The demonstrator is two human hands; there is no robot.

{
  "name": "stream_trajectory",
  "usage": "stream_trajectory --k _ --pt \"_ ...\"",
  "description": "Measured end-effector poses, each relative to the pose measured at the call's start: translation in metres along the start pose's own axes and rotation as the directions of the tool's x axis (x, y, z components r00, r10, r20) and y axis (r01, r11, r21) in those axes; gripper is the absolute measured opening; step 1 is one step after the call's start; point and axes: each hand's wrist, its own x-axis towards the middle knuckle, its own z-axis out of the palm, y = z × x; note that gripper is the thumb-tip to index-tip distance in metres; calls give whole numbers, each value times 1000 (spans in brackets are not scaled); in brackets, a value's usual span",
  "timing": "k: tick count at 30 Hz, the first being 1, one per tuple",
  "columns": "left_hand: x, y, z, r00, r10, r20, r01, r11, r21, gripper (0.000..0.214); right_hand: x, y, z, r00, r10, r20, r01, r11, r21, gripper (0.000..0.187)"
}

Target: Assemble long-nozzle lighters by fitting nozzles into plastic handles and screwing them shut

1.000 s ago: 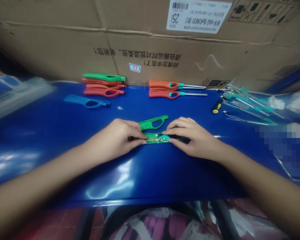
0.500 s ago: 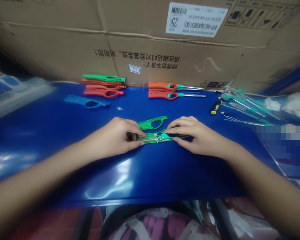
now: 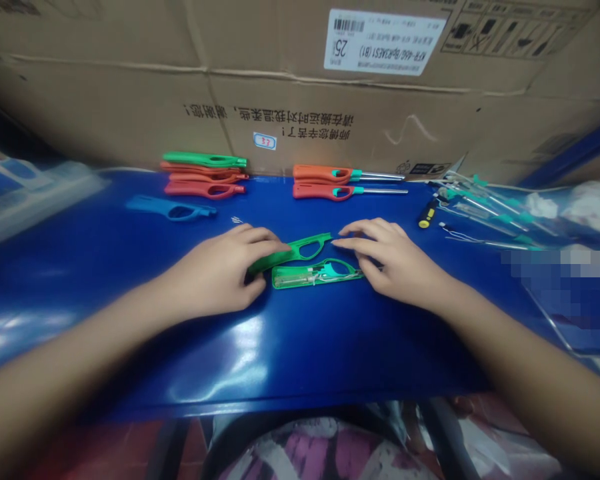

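Two green halves of a long-nosed lighter casing lie between my hands on the blue table. My left hand (image 3: 225, 267) has its fingers over the left end of the bare upper half (image 3: 307, 248), holding it between fingers and thumb. The lower half (image 3: 300, 277) lies open side up, with a clear fuel tank, white wires and a turquoise trigger (image 3: 334, 269) in it. My right hand (image 3: 395, 257) is open, its fingers apart beside the right ends of both halves. Its thumb hides the lower half's right end.
Behind lie stacked casings (image 3: 205, 191), a blue casing half (image 3: 173, 208), small metal pins (image 3: 237, 221) and two orange-red lighters (image 3: 325, 192). A black-and-yellow screwdriver (image 3: 427, 213) and several metal lighter tubes (image 3: 495, 207) are at right. A cardboard box (image 3: 130, 93) walls the back.
My left hand has moved off the lower half, up and left onto the upper half. My right hand has let go of the lower half's parts and lifted slightly, fingers spread.
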Motion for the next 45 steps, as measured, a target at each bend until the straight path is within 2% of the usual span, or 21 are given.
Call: stream_trajectory --k 4,8,11,13,16,19,21,25,29,34,36,38,40,42,45 --pt "-1 -4 2 1000 -7 23 7 1000 -6 57 0 0 4 999 27 -38 -27 1000 -10 37" --pt "2 -11 6 998 -37 -57 36 999 -17 48 2 -4 5 997 61 -52 -60 998 19 35" --pt "4 -8 7 985 -72 -156 55 993 -108 42 3 -8 3 993 85 -82 -80 995 64 46" --pt "3 -1 6 975 -141 -169 98 966 -239 40 3 -11 1 992 72 -106 -64 995 78 58" --pt "1 11 5 968 -241 -73 174 850 -498 36 3 -15 -1 993 6 -119 -1 999 42 59" --pt "1 18 4 965 -251 74 230 677 -699 38 3 -15 0 989 -55 -135 60 998 36 28" --pt "2 20 5 957 -252 146 267 559 -785 38 2 -15 1 986 -64 -156 75 995 61 16" --pt "4 20 5 933 -308 188 304 390 -869 38 2 -15 0 989 -42 -141 64 986 156 29" --pt "5 20 5 931 -318 181 293 354 -888 34 2 -16 -1 994 -41 -99 57 984 170 34" --pt "6 21 7 944 -299 141 254 384 -888 29 2 -14 -1 998 -53 -42 59 984 165 30" --pt "5 21 7 952 -295 82 225 490 -842 28 3 -13 1 999 -53 -10 54 986 161 30" --pt "3 22 7 964 -262 -34 158 674 -721 25 3 -13 2 998 -51 23 47 988 146 32" --pt "1 22 8 975 -163 -151 56 839 -541 24 4 -14 4 998 -49 47 43 991 129 33" --pt "0 21 10 982 -37 -188 -38 925 -377 25 4 -14 5 997 -48 68 40 992 117 34" --pt "-2 19 14 986 61 -154 -99 962 -254 25 4 -14 8 994 -48 101 36 993 115 33"
